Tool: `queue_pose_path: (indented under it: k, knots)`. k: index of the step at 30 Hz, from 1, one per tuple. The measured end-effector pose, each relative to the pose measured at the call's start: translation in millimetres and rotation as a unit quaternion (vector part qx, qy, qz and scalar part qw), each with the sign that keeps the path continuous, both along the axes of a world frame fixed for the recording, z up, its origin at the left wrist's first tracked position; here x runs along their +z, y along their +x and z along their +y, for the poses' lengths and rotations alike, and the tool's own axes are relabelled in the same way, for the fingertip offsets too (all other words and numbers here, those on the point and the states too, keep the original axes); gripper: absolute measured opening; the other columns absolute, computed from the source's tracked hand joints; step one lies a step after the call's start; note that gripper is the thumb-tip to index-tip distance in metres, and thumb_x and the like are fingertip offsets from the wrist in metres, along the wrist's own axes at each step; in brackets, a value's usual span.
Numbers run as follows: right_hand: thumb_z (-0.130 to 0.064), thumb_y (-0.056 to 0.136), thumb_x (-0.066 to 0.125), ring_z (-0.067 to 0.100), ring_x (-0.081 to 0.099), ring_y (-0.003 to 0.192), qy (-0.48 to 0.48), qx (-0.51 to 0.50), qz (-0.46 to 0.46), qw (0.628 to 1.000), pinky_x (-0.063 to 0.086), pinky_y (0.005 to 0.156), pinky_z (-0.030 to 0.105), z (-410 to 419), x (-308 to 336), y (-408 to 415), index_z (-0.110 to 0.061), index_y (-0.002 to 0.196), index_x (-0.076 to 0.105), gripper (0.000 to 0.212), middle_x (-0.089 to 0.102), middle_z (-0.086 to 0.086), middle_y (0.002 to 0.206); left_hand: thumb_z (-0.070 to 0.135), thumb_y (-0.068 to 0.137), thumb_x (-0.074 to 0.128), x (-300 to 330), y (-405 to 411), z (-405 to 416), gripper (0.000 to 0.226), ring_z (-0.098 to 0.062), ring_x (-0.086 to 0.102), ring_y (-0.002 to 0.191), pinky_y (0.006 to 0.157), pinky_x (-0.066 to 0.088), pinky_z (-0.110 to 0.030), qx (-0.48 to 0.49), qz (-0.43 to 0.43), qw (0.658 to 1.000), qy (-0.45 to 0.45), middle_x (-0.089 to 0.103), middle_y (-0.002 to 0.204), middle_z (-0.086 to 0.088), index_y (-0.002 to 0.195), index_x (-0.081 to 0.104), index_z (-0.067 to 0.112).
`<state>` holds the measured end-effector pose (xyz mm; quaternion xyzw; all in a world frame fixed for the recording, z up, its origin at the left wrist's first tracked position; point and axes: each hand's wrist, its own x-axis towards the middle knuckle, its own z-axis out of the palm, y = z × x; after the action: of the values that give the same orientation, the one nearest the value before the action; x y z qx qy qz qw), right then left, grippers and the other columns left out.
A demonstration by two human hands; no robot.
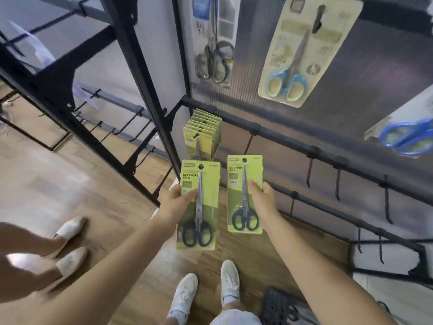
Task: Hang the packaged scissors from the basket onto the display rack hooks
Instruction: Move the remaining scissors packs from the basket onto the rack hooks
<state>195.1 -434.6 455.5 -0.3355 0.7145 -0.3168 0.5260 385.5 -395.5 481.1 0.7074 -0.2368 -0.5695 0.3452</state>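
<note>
Left hand (178,202) pinches one green carded black-handled scissors pack (198,205); right hand (262,198) pinches another (244,194) (both upright), below hung green packs (202,134) at 12 o'clock; bare black hooks (337,184) at 3 o'clock.

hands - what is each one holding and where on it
The left hand grips one green scissors pack at its left edge, about mid-height. The right hand grips another green scissors pack at its right edge, mid-height.
</note>
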Motion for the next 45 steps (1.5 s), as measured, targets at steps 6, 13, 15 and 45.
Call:
queue_pose_path:
  k: [6,13,15,45]
  knots:
    - [-0.033,0.096,0.049,0.014,0.057,0.083,-0.012,0.018,0.018,1.000,0.045,0.073,0.031,-17,-16,-9,-0.013,0.099,0.055,0.021,0.061,-0.005,0.090,0.014,0.096,0.052,-2,-7,-2,0.011,-0.023,0.064,0.083,0.073,0.052,-0.034,0.017,0.018,1.000,0.011,0.068,0.094,-0.005,0.092,0.062,0.018]
    - [-0.032,0.096,0.049,0.011,0.059,0.085,-0.038,0.051,0.028,0.998,0.045,0.073,0.029,-18,-29,-7,-0.017,0.098,0.055,0.016,0.062,-0.004,0.094,0.013,0.095,0.053,-5,-8,-6,0.014,-0.020,0.063,0.080,0.076,0.051,-0.034,0.041,0.000,0.999,0.007,0.068,0.090,-0.003,0.088,0.062,0.019]
    - [-0.030,0.096,0.050,0.014,0.059,0.086,-0.040,0.035,0.030,0.998,0.047,0.075,0.031,-17,-33,-6,-0.016,0.096,0.055,0.015,0.063,-0.003,0.093,0.013,0.095,0.053,-5,-8,-6,0.013,-0.021,0.064,0.081,0.077,0.051,-0.035,0.038,-0.001,0.999,0.013,0.068,0.091,-0.003,0.089,0.062,0.019]
    - [-0.027,0.101,0.035,0.028,0.054,0.110,-0.046,0.125,0.209,0.969,0.035,0.070,0.022,-101,-54,-30,0.000,0.126,0.042,0.037,0.051,0.017,0.129,0.014,0.095,0.053,-21,-22,-31,0.015,-0.017,0.065,0.085,0.079,0.053,-0.031,0.008,0.012,1.000,0.010,0.069,0.096,0.000,0.091,0.062,0.026]
